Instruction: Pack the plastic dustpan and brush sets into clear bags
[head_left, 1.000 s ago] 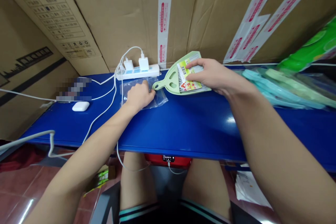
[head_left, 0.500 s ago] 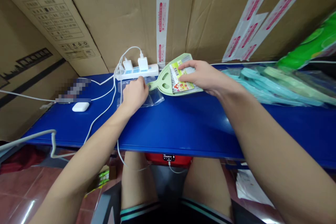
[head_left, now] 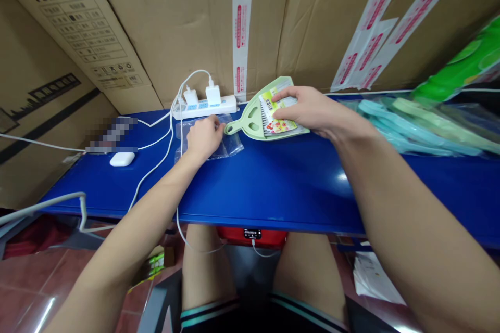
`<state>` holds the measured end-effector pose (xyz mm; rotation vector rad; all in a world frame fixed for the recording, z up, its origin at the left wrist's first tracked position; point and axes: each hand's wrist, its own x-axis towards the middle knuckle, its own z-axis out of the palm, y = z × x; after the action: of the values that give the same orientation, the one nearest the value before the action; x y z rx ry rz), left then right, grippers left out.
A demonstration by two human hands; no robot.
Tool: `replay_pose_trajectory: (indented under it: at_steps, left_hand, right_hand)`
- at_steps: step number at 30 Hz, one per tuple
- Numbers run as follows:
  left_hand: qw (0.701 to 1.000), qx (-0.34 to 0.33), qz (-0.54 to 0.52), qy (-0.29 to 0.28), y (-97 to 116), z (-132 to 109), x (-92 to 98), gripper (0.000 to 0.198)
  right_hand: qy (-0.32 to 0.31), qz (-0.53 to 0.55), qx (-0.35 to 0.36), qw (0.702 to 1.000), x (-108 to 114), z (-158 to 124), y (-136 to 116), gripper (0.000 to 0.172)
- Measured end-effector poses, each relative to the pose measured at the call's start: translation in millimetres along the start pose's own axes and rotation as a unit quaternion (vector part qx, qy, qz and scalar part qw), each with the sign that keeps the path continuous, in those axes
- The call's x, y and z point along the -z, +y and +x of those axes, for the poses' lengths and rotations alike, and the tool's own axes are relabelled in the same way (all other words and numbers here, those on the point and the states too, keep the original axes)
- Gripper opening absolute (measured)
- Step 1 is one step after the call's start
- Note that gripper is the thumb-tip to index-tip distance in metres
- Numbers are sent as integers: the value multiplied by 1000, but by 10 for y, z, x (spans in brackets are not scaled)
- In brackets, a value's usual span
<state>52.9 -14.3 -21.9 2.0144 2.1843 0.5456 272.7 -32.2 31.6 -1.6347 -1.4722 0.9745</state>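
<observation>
A light green dustpan (head_left: 255, 115) lies tilted on the blue table, with a bristled brush (head_left: 266, 116) in its pan. A yellow and white printed card (head_left: 276, 114) covers part of the bristles. My right hand (head_left: 308, 111) grips the pan's right side, thumb and fingers over the card and brush. My left hand (head_left: 205, 138) is closed on a clear plastic bag (head_left: 231, 146), just left of the handle's looped end. The left fingertips are partly hidden, as is the bag beneath that hand.
Behind stands a white power strip (head_left: 230, 105) with chargers and trailing cables. Large cardboard boxes (head_left: 187, 26) wall the back and left. Wrapped blue and green dustpans (head_left: 422, 125) lie at right beside a green package (head_left: 464, 62). A white earbud case (head_left: 122, 159) sits at left.
The dustpan has shifted slightly right with my right hand. Its looped handle end, previously covered by my left hand, now shows. My left hand stays over the bag.
</observation>
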Motion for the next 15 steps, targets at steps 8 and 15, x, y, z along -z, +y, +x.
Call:
replay_pose_trajectory:
  at_steps: [8, 15]
  left_hand:
    - [1000, 1, 1, 21, -7, 25, -6, 28]
    - [989, 16, -125, 78, -12, 10, 3, 20]
  right_hand:
    - [9, -6, -2, 1000, 6, 25, 22, 58]
    - [-5, 25, -3, 1000, -89, 23, 8, 58]
